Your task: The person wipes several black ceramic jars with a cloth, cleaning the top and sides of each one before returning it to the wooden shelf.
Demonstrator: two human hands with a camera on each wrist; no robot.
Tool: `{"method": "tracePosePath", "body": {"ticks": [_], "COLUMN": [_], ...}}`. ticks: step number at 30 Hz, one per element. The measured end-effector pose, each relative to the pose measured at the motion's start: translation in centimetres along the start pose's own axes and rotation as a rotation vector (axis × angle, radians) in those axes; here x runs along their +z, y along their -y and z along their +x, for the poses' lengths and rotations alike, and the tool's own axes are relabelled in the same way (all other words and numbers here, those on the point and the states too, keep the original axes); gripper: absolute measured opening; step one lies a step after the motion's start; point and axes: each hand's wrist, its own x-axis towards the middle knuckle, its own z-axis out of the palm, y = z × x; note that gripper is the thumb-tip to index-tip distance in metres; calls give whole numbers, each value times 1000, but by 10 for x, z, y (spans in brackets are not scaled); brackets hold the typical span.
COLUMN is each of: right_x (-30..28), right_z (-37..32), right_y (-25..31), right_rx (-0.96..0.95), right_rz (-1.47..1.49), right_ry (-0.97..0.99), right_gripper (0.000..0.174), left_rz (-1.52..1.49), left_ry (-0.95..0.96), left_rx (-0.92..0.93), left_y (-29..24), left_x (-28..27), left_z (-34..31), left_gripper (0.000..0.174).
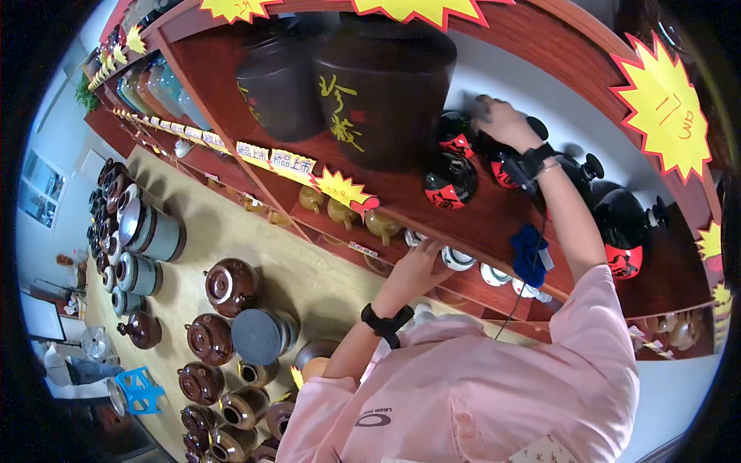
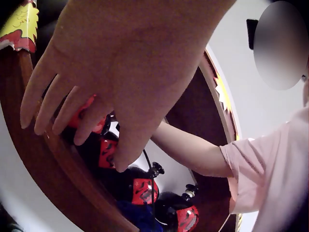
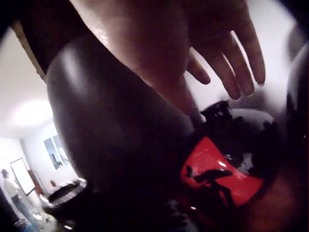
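My right hand (image 1: 502, 123) reaches to the back of the shelf, over black bottles with red diamond labels. Its fingers (image 3: 231, 72) are spread and nearly straight, with the thumb close beside the stopper of one black bottle (image 3: 217, 181). Another black bottle (image 1: 450, 181) stands nearer the shelf front. My left hand (image 1: 413, 276) lies at the front edge of the shelf, its fingers extended and apart. Close to that hand are small white pots (image 1: 458, 258) on the level below. In the left wrist view, the left hand (image 2: 120, 63) overlaps some of the red-labelled bottles.
Two big dark jars (image 1: 386, 85) stand left of the bottles. A blue cloth (image 1: 529, 255) hangs at the shelf front beside a thin cable. Brown glazed jars (image 1: 231, 287) and a blue stool (image 1: 139, 391) occupy the floor. Yellow star-shaped price signs (image 1: 665, 108) edge the shelving.
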Motion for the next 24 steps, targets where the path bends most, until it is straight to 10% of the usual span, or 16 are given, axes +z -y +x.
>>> {"method": "tracePosePath", "body": {"ticks": [12,24], "right_x": [4,32], "right_z": [-47,-49], "right_y": [-109,-110], "right_rx": [163,242], "right_rz": [193,318], "right_ry": [-172,-320], "right_gripper": [89,72], "left_rz": [-151,-215], "left_ry": [253,277], "left_rx": [108,61], "left_y": [-4,-13], "left_x": [24,22], "left_z": [8,-5], "left_gripper": [59,59]}}
